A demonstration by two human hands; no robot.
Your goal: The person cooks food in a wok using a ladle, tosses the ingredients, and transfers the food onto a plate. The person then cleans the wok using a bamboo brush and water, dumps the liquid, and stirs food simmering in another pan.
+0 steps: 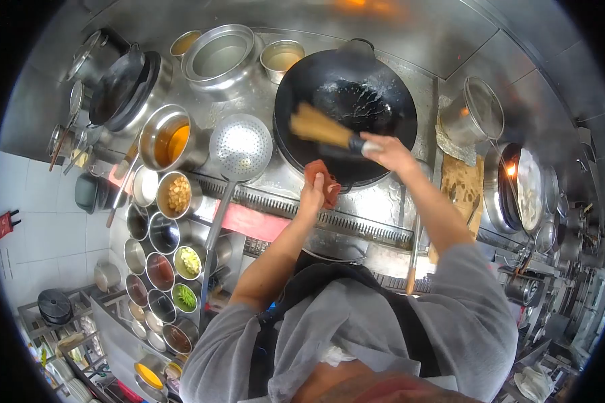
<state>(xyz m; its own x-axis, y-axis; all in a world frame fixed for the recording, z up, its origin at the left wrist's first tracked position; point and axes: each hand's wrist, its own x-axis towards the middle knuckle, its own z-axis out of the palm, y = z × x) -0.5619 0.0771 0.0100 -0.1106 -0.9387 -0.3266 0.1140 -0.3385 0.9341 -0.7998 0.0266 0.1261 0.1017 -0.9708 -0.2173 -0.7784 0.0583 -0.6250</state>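
Note:
A large black wok (390, 101) sits on the steel stove, its inner surface wet and shiny. My right hand (391, 156) grips the dark-wrapped handle of a bamboo wok brush (319, 125), whose bristles are over the left part of the wok and slightly blurred. At the wok's near rim, my left hand (312, 193) is closed on a folded reddish cloth (328, 184). That cloth covers the rim where I hold it, so the wok's near handle is mostly hidden.
Left of the wok lies a perforated strainer ladle (240, 144). Steel pots (222, 57) stand behind it, and a pot of orange liquid (171, 142) is further left. Several ingredient containers (160, 269) line the lower left. A steel strainer (482, 111) stands at right.

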